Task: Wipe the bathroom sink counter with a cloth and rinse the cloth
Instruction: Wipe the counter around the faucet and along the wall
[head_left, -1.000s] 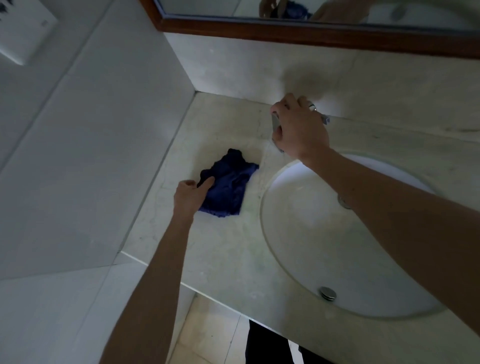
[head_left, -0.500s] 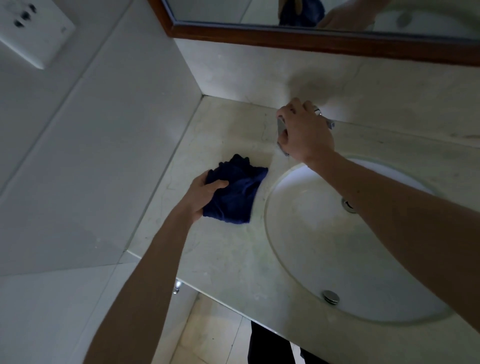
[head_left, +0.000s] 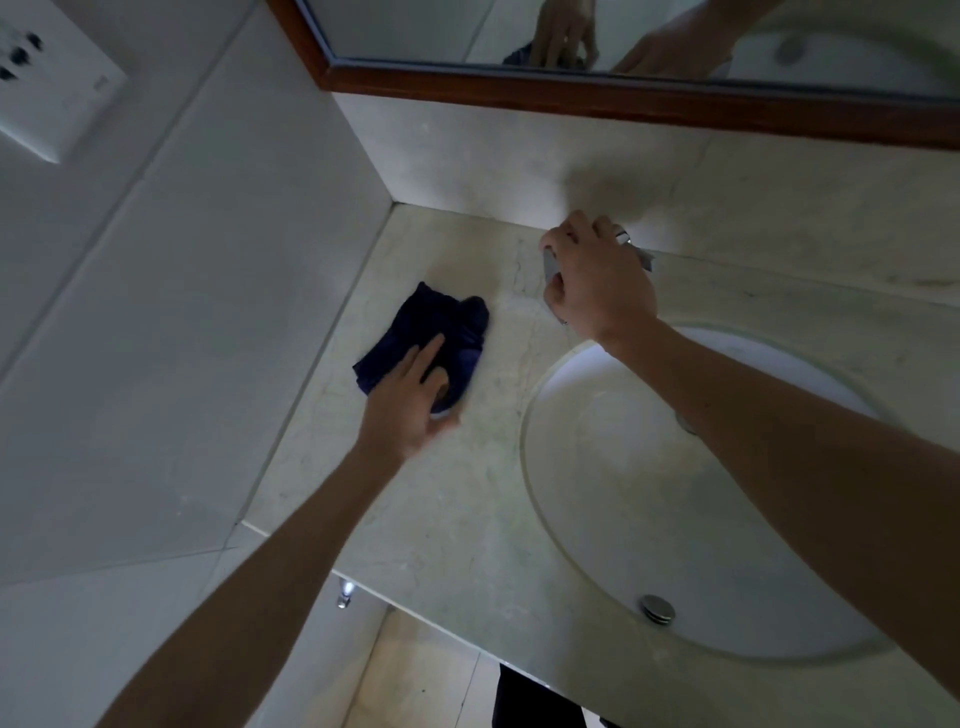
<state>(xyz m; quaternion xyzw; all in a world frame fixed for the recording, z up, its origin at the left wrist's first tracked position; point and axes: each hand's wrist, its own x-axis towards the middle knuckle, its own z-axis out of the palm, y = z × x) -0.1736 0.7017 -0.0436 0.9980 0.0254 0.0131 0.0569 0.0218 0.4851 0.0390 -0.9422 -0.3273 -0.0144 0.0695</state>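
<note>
A dark blue cloth (head_left: 415, 332) lies crumpled on the pale marble counter (head_left: 467, 519), left of the round white sink (head_left: 649, 493). My left hand (head_left: 410, 400) lies on the cloth's near edge with its fingers stretched out flat. My right hand (head_left: 597, 280) is curled round the chrome tap (head_left: 636, 249) at the back of the sink, hiding most of it. The sink's chrome drain plug (head_left: 657, 608) shows near the front.
A tiled wall (head_left: 182, 338) runs along the counter's left edge, with a white socket plate (head_left: 47, 88) high on it. A wood-framed mirror (head_left: 623, 88) hangs above the backsplash. Floor tiles (head_left: 415, 675) show below the counter's front edge.
My left hand went from gripping the cloth's left side to lying flat on it, and the cloth slid toward the back left corner. My right hand stayed on the tap.
</note>
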